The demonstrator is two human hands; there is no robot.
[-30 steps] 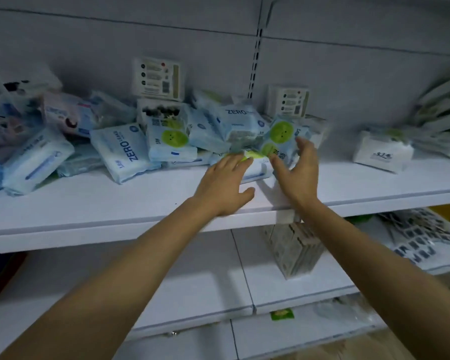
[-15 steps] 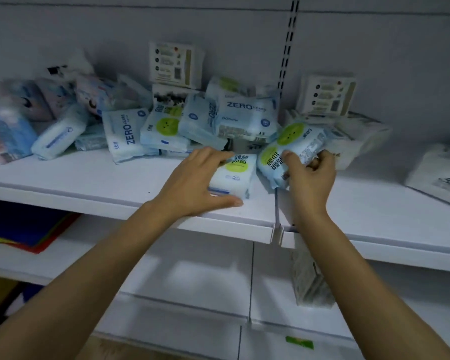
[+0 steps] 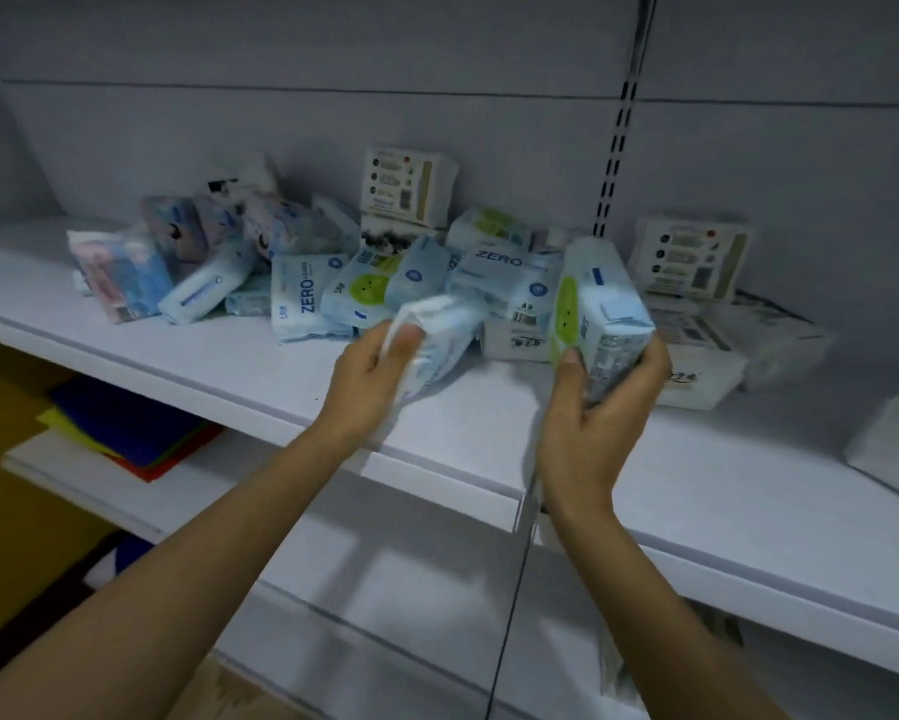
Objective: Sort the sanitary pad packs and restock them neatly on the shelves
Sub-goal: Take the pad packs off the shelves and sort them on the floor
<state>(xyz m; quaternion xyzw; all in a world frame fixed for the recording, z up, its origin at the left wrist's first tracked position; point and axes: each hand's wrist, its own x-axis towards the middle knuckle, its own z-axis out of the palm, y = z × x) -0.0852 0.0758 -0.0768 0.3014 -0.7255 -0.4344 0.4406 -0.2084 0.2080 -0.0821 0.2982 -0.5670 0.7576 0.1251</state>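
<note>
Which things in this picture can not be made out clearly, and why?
Head view, left hand: its blurred pack, print lost to motion blur.
Head view, white pack: cut off by right edge.
Head view, lower-shelf item: mostly behind the right forearm.
Head view, right hand: its green-spot pack, label text too small.

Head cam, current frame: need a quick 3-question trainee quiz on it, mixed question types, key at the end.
1. True or false: the left hand is empty.
2. What does the right hand grip? A) a pack with a green patch; B) a roll of tape; C) a bottle.
3. Fill in: the pack with vertical lettering, lying on the shelf left of the left hand, reads ____.

Key: 1 false, it grips a blurred pack; 2 A; 3 ZERO.
</note>
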